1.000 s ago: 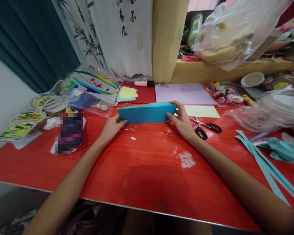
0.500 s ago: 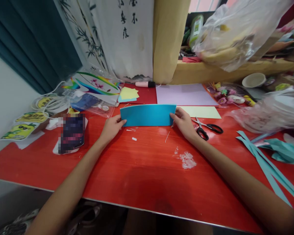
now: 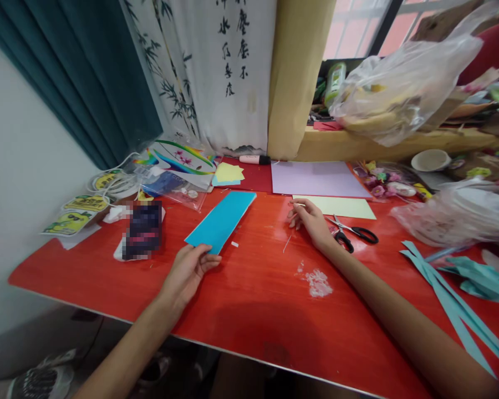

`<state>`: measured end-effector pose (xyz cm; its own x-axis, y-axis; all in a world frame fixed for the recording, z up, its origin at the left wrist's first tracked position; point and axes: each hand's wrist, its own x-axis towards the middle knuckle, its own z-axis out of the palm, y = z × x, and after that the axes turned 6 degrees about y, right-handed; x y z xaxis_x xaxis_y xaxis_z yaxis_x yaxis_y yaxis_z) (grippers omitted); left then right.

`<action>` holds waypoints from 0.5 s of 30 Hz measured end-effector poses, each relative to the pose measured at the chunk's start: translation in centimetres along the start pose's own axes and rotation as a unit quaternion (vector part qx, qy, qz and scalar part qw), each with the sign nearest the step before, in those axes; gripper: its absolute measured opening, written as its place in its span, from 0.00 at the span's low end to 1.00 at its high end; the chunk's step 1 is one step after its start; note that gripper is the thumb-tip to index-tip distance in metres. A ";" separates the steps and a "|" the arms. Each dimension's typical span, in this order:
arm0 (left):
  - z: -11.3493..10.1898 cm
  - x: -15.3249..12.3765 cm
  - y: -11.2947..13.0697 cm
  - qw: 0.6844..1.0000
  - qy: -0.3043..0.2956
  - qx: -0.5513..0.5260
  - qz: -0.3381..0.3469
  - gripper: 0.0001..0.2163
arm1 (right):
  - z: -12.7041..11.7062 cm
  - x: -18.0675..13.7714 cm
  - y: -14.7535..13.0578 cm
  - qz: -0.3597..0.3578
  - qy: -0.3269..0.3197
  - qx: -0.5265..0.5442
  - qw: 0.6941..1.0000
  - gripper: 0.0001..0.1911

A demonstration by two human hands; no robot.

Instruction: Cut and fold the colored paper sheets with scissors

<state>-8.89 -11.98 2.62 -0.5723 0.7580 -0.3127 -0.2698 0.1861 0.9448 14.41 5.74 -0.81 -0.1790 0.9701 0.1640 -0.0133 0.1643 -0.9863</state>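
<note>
A strip of bright blue paper (image 3: 223,220) slants away from me over the red table. My left hand (image 3: 194,267) pinches its near end between thumb and fingers. On the right, my right hand (image 3: 306,220) holds nothing that I can see, its fingers loosely curled and apart. It hovers by a pale yellow-green sheet (image 3: 347,207). Black-handled scissors (image 3: 351,231) lie just right of that hand, their blades pointing left. Small white paper scraps (image 3: 235,244) are scattered on the table between the hands.
A phone (image 3: 143,231) lies to the left. At the back are a lilac sheet (image 3: 316,178), yellow paper pieces (image 3: 229,171) and a pink marker (image 3: 249,159). Teal strips (image 3: 441,299) and plastic bags (image 3: 436,208) occupy the right side. The red table's (image 3: 266,327) front edge runs below.
My right hand has let go of the blue paper. My left hand has drawn its end nearer to me, and the strip has swung from crosswise to slanted. The view has shifted slightly.
</note>
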 end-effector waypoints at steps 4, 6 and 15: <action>0.9 -0.2 -1.0 0.999 0.017 -0.046 -0.005 0.10 | 0.0 -0.1 0.0 0.004 0.000 0.001 1.000 0.13; 1.3 0.5 -0.9 0.998 0.016 -0.064 -0.004 0.10 | 0.0 -0.1 0.0 0.003 -0.001 0.002 1.000 0.13; 0.3 -1.2 1.1 0.987 -0.072 -0.078 -0.117 0.05 | -0.2 0.1 0.6 -0.005 -0.017 0.000 1.000 0.14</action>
<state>-8.25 -12.51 4.07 -0.3667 0.7891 -0.4928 -0.5037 0.2769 0.8183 14.59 5.96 -1.36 -0.2120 0.9618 0.1732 -0.0143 0.1741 -0.9846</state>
